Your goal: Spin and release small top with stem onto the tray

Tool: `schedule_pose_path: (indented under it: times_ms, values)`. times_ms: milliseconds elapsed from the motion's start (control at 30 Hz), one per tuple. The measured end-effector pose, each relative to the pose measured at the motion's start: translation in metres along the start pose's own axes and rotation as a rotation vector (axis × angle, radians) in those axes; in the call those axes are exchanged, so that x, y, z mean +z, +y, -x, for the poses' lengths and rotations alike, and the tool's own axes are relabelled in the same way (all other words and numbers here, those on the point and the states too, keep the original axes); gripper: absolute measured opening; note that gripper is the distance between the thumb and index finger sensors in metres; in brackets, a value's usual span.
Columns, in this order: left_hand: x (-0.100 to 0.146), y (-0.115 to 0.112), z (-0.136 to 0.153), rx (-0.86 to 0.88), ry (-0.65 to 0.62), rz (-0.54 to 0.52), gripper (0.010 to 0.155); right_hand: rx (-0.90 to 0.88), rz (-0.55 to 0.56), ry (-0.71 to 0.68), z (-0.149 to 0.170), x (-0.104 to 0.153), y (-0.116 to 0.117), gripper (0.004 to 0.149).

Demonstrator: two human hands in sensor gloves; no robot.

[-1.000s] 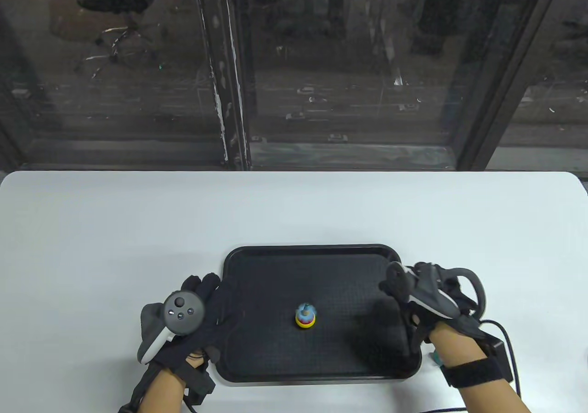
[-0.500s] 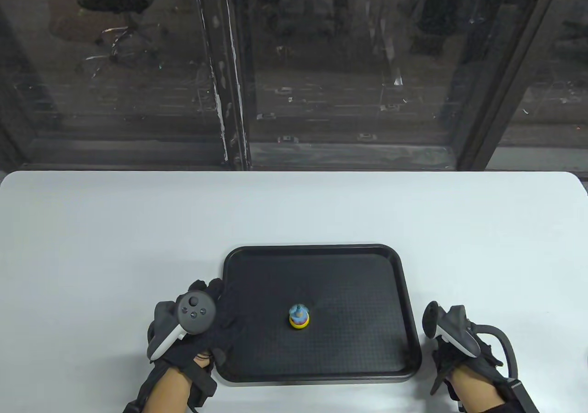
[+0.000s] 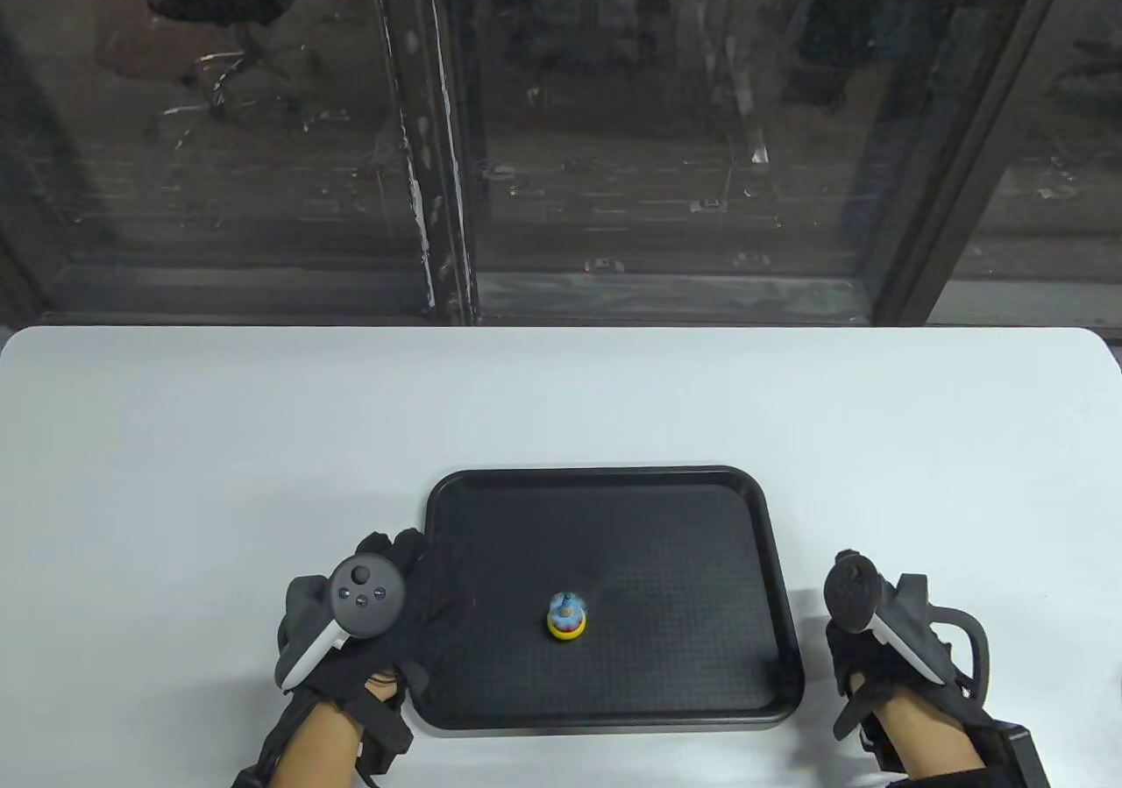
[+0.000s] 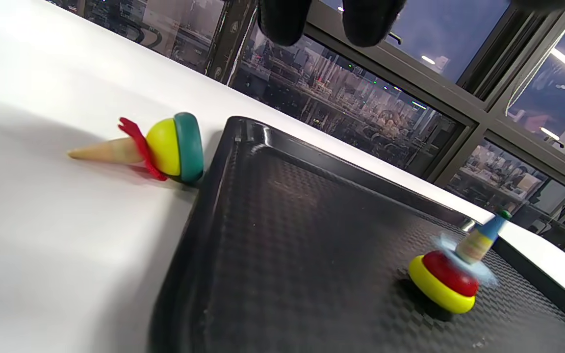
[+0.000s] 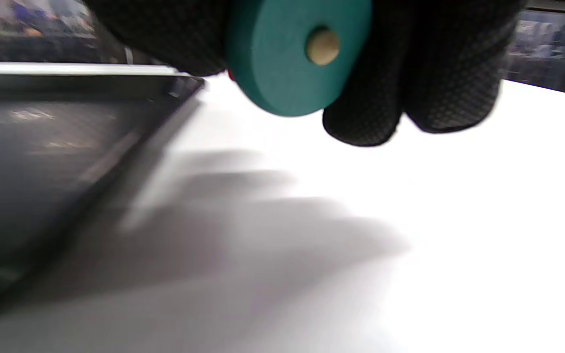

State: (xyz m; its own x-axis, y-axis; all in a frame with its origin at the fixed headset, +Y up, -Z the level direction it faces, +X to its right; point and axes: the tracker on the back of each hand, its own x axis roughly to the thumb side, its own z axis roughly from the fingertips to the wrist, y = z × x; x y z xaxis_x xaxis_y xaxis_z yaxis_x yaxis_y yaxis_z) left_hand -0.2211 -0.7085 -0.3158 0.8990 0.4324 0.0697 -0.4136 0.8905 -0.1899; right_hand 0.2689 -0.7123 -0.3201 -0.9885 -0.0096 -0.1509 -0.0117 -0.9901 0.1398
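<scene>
A small top with a blue stem (image 3: pixel 566 617) stands spinning, unheld, on the black tray (image 3: pixel 605 475), a little left of the tray's middle. In the left wrist view the spinning top (image 4: pixel 451 274) is blurred above its red and yellow rings. My left hand (image 3: pixel 421 595) lies flat by the tray's left edge, holding nothing; its fingertips (image 4: pixel 282 19) hang in from above. My right hand (image 3: pixel 863 656) is on the table right of the tray. There its fingers (image 5: pixel 361 113) grip another top with a teal disc (image 5: pixel 287 59).
A third top (image 4: pixel 174 147), teal, yellow and red with a wooden cone stem, lies on its side on the white table against the tray's left wall (image 4: pixel 223 162). In the table view my left hand hides it. A dark window runs behind the table.
My right hand has drawn back from over the tray to the table on its right. The spinning top has drifted slightly left and nearer. The left hand has barely shifted.
</scene>
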Motion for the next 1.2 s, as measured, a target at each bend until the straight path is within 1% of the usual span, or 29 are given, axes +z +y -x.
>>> schedule_pose_path:
  times_ms: [67,100,167,267,333,400,433,500,600,667,700,733,833,933,1000,1100,1133,1167,1200]
  values:
    - [0.000,0.000,0.000,0.004,0.001,0.000,0.082,-0.086,0.045,-0.070,-0.008,0.003,-0.009,0.055]
    - [0.000,0.000,0.000,0.006,0.002,0.002,0.082,-0.155,0.083,-0.113,-0.013,0.005,-0.016,0.050]
    - [0.000,0.000,-0.001,0.003,0.001,0.004,0.082,-0.289,0.122,-0.170,-0.021,0.006,-0.024,0.045]
    - [0.000,0.000,0.000,0.002,0.001,0.013,0.083,-0.385,0.094,-0.265,-0.039,0.005,-0.029,0.040]
    - [0.001,0.000,0.000,0.007,0.005,0.012,0.083,-0.311,0.075,-0.329,-0.053,0.003,-0.031,0.041]
    - [0.001,0.000,0.002,0.017,0.009,0.014,0.083,-0.223,0.143,-0.393,-0.068,0.003,-0.031,0.040]
    - [0.001,0.001,0.002,0.020,0.010,0.015,0.083,-0.175,0.179,-0.454,-0.077,0.002,-0.030,0.040]
    - [0.001,0.001,0.002,0.022,0.012,0.017,0.083,-0.103,0.163,-0.514,-0.091,0.001,-0.027,0.040]
    - [0.001,0.000,0.002,0.017,0.010,0.018,0.083,0.023,0.199,-0.591,-0.111,0.000,-0.023,0.041]
    - [0.001,0.000,0.001,0.010,0.009,0.017,0.082,0.082,0.173,-0.660,-0.126,-0.002,-0.019,0.042]
    - [0.001,0.000,0.001,0.008,0.008,0.018,0.083,0.080,0.167,-0.685,-0.130,-0.002,-0.018,0.041]
    - [0.001,0.000,0.001,0.007,0.008,0.018,0.082,0.092,0.204,-0.751,-0.137,0.000,-0.016,0.040]
    - [0.002,0.001,0.002,0.015,0.005,0.010,0.082,0.210,0.252,-0.879,-0.153,0.001,-0.012,0.039]
    - [0.002,0.002,0.002,0.021,0.004,0.007,0.082,0.277,0.305,-0.928,-0.160,0.000,-0.009,0.038]
    - [0.002,0.002,0.002,0.022,0.005,0.012,0.082,0.237,0.282,-0.920,-0.162,-0.004,-0.009,0.038]
    - [0.001,0.002,0.001,0.027,0.003,0.018,0.082,0.239,0.321,-0.914,-0.161,-0.008,-0.009,0.038]
    - [0.001,0.002,0.001,0.030,0.002,0.017,0.082,0.255,0.346,-0.897,-0.161,-0.009,-0.007,0.038]
    - [0.001,0.002,0.002,0.032,0.003,0.016,0.083,0.302,0.409,-0.868,-0.161,-0.008,-0.002,0.039]
    - [0.000,0.003,0.003,0.037,0.016,0.012,0.083,0.442,0.508,-0.817,-0.161,-0.012,-0.001,0.043]
